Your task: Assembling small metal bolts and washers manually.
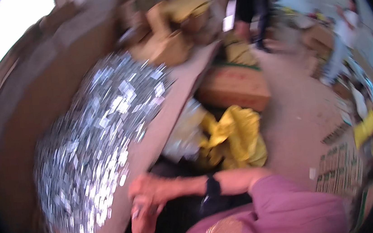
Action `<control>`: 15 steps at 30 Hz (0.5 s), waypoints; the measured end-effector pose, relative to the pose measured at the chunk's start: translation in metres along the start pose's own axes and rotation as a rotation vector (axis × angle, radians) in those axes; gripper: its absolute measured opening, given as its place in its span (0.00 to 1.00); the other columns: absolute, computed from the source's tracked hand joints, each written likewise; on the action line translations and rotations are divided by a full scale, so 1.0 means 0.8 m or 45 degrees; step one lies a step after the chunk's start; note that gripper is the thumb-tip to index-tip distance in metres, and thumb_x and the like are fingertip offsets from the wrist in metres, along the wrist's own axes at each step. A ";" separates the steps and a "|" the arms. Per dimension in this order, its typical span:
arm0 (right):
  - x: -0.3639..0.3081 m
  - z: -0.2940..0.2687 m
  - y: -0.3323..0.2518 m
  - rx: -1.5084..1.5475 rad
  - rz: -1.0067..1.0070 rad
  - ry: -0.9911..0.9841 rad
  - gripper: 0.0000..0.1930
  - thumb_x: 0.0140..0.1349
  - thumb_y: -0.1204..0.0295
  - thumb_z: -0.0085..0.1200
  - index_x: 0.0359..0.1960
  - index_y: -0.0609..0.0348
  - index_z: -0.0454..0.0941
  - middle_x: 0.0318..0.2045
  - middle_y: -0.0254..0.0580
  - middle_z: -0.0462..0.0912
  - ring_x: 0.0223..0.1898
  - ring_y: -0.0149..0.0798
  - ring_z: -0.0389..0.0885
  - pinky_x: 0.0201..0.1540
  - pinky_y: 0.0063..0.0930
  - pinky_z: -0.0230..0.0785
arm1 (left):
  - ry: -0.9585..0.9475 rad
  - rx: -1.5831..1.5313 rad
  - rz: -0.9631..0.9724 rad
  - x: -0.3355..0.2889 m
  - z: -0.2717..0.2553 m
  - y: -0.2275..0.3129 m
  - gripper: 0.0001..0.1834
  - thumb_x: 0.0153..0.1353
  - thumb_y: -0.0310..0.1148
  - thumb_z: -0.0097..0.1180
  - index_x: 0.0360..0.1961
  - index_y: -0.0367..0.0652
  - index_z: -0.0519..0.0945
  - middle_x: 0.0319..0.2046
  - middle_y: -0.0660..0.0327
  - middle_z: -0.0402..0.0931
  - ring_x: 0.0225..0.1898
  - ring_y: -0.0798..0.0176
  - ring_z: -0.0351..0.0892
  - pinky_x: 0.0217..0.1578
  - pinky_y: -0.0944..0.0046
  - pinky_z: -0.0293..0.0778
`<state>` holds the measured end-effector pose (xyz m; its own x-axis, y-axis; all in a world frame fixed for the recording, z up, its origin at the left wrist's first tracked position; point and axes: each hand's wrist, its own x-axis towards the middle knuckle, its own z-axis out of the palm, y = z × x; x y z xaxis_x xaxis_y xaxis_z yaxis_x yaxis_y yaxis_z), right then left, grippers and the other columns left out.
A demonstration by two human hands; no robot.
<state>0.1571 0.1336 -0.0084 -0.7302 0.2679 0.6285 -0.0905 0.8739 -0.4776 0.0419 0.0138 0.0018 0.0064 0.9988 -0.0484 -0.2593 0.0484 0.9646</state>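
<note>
My right hand (151, 188), with a black band on its wrist, reaches in from the right and meets my left hand (143, 219) at the near edge of the table. Both hands look closed, fingers curled and touching each other. A small greyish spot shows between them, too blurred to name. Just left of my hands, a wide heap of small shiny silver flat pieces (94, 149) spreads over the brownish tabletop (153, 129). Motion smears the pieces and my fingers.
Yellow sacking (238, 133) and a clear plastic bag (183, 132) lie beside the table, before a cardboard box (233, 86). Brown and yellow bags (165, 41) stand at the table's far end. One person (250, 5) stands beyond; another (343, 31) is at far right near flattened cardboard (339, 168).
</note>
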 end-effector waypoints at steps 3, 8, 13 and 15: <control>-0.011 0.007 -0.012 -0.050 0.060 0.081 0.13 0.56 0.59 0.46 0.33 0.56 0.69 0.37 0.42 0.69 0.43 0.44 0.68 0.48 0.37 0.57 | 0.187 -0.427 -0.314 -0.010 0.038 0.044 0.11 0.63 0.36 0.54 0.38 0.38 0.78 0.34 0.61 0.77 0.34 0.62 0.76 0.31 0.68 0.73; 0.007 -0.077 -0.051 0.160 0.374 0.084 0.12 0.55 0.65 0.50 0.29 0.62 0.69 0.31 0.43 0.72 0.36 0.44 0.72 0.44 0.37 0.61 | -0.336 0.626 -0.023 0.025 0.011 -0.007 0.15 0.61 0.32 0.56 0.46 0.38 0.72 0.42 0.63 0.74 0.44 0.64 0.72 0.50 0.60 0.68; -0.003 -0.110 -0.075 0.092 0.195 0.473 0.08 0.56 0.74 0.51 0.35 0.66 0.69 0.33 0.44 0.72 0.37 0.46 0.73 0.42 0.39 0.63 | -0.060 -0.544 -0.365 0.022 0.064 0.031 0.10 0.63 0.34 0.55 0.42 0.41 0.76 0.37 0.63 0.77 0.38 0.65 0.75 0.44 0.67 0.72; -0.024 -0.099 -0.068 -0.121 0.042 0.509 0.09 0.57 0.73 0.50 0.36 0.66 0.69 0.34 0.45 0.72 0.39 0.47 0.73 0.46 0.39 0.64 | -0.118 -0.667 -0.402 0.026 0.053 0.024 0.10 0.63 0.33 0.54 0.44 0.42 0.76 0.38 0.63 0.77 0.40 0.66 0.75 0.46 0.66 0.72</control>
<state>0.2301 0.1130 0.0542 -0.4093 0.4165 0.8118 0.0049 0.8907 -0.4545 0.0777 0.0359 0.0303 0.2379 0.9342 -0.2659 -0.6707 0.3560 0.6507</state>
